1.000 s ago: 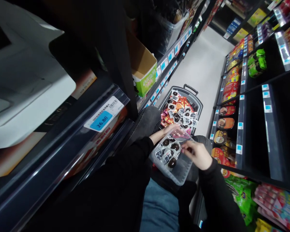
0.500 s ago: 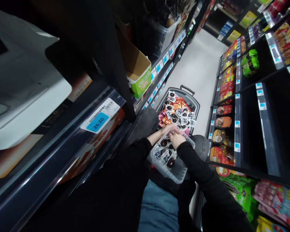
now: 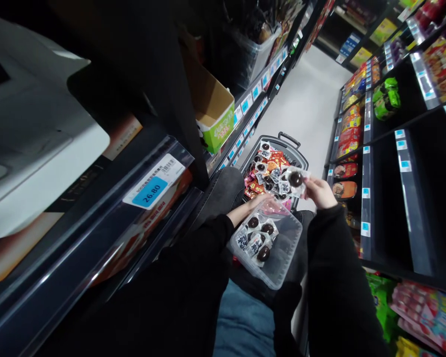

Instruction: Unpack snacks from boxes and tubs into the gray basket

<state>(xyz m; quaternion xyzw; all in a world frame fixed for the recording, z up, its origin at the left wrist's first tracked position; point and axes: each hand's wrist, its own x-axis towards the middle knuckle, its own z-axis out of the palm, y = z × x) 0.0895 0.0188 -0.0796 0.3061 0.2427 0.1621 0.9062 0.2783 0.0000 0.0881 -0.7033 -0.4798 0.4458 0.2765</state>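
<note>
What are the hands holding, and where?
Right hand: a clear packet, by its edge. Left hand: at the far end of the plastic tub, grip unclear.

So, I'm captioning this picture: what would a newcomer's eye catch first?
Probably the right hand, holding up a wrapped dark ball by the loaded basket. Lower down, the left hand holds a clear tub of similar packets. At left, a blue-and-white 26.80 tag.

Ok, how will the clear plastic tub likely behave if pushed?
The tub is probably light: thin, see-through walls. Likely fairly stiff, given its straight, squared rim. It may tilt toward the wrapped pieces bunched to one side.
</note>
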